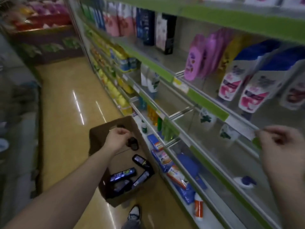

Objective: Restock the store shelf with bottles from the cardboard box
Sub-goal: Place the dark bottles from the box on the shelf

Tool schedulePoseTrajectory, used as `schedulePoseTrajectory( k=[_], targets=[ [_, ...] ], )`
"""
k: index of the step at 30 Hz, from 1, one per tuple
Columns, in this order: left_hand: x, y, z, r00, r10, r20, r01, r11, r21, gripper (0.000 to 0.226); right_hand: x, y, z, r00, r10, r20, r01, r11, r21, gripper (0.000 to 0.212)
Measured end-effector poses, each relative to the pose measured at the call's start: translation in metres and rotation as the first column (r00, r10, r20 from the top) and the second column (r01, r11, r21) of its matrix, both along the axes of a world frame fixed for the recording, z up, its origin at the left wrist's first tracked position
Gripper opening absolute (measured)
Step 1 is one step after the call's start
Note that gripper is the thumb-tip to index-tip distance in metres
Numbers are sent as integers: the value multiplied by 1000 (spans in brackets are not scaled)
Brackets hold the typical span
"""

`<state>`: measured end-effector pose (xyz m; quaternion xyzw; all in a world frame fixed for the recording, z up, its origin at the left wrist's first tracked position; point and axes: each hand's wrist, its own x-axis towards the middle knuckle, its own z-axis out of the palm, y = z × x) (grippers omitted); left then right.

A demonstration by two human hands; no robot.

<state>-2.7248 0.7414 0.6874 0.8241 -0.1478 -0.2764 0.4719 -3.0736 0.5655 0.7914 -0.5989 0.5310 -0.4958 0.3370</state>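
Note:
An open cardboard box (99, 138) stands on the floor beside the store shelf (206, 103). Several dark bottles with blue and purple labels (123, 175) lie inside it. My left hand (118, 138) reaches down over the box, fingers curled close to a dark bottle cap (132, 142); the blur hides whether it grips that bottle. My right hand (280, 142) is at the front rail of a middle shelf, fingers loosely curled, with nothing visible in it. White bottles with green labels (207, 119) stand on that shelf, with bare space around them.
Pink, purple and white shampoo bottles (231, 83) fill the upper shelf. Blue and white packets (165, 160) and an orange-labelled bottle (198, 206) lie on the lowest shelf. My shoe (134, 214) is just behind the box. The yellow aisle floor (66, 113) runs ahead, with other displays on the left.

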Motion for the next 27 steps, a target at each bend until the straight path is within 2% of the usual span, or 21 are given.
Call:
schedulePoseTrajectory(
  k=[3,6,13,20,22,27],
  targets=[
    [19,11,-42,997,28,-77,-22,996,83,7,65,11,-27,969,185,-166,-185,983,14,8],
    [43,16,-74,992,23,-120,-5,989,146,15,124,12,-57,916,305,-260,-276,950,145,12],
    [112,13,-118,986,-24,-164,68,961,269,4,244,29,-123,655,594,-467,-424,801,423,8],
    [149,8,-191,956,-114,-272,211,909,359,12,327,45,-224,425,799,-426,-381,585,716,14],
    [152,9,-218,947,-140,-289,254,877,408,18,338,47,-262,407,812,-419,-312,555,771,16],
    [148,8,-288,906,-213,-366,386,770,508,24,350,54,-347,346,851,-394,-160,468,869,40]
  ],
)
